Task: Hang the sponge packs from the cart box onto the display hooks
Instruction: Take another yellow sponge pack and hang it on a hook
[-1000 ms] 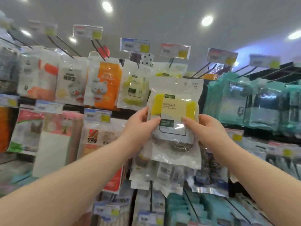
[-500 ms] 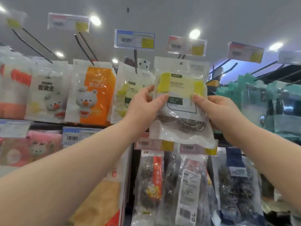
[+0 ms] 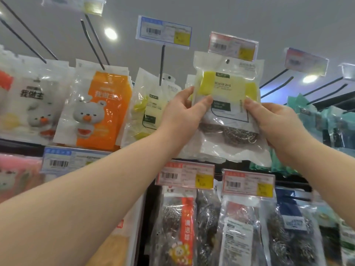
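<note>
So we've got the sponge pack [image 3: 226, 116] up in the air in front of the top row of the display, and its top edge sits right over the red-bordered price tag [image 3: 232, 46]. It's a clear plastic bag with a white top strip and a small round hang hole [image 3: 227, 60] near the top. Inside there are yellow sponges up top, with a coil of steel scourer and something white below. The front label reads "2+1" and has a dark green logo patch above it, but the rest of the print is too small to read. We can't tell if the hole is on a hook.

Our left hand [image 3: 184, 116] pinches the pack's left edge, thumb on the front and fingers behind. Our right hand [image 3: 274, 120] does the same on the right edge.

Just left of it hangs what looks like the same kind of yellow pack [image 3: 151, 108], under a blue-bordered price tag [image 3: 163, 31] with a barcode. Further left, the orange bear pack [image 3: 101, 110] and the white pack [image 3: 32, 104] beside it both say "我做主". The row below has steel scourer packs [image 3: 178, 227] under two more red price tags [image 3: 185, 174] with barcodes and yellow squares, but the prices are too blurry to read.
</note>
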The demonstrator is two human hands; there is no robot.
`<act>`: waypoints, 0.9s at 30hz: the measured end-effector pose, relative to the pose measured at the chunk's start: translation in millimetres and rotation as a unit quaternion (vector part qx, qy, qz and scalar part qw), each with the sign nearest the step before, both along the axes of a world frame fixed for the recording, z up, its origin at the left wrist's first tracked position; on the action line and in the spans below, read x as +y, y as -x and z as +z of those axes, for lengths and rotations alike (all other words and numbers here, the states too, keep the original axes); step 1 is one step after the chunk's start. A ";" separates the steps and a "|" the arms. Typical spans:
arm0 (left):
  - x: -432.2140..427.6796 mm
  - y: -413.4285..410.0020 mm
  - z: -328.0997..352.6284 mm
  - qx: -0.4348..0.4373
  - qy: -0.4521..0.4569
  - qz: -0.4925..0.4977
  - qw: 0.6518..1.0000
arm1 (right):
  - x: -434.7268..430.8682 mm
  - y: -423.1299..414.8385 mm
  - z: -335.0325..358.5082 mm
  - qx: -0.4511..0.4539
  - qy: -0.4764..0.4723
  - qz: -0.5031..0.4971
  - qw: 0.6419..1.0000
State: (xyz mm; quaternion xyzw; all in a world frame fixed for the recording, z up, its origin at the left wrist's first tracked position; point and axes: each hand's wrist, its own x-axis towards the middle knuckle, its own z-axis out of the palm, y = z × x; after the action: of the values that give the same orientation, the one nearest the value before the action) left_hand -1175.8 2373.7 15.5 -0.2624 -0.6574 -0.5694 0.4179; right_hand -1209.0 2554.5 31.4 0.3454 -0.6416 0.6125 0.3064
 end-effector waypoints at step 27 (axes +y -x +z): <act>-1.7 18.6 21.8 -0.071 0.049 0.162 0.983 | -10.7 42.8 21.8 -0.080 -0.095 -0.073 0.990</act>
State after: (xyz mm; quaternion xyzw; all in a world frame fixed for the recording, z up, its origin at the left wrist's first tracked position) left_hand -1194.4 2372.0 37.4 -0.1316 -0.7460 -0.4786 0.4439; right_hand -1251.8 2543.8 53.2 0.2750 -0.7426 0.5509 0.2636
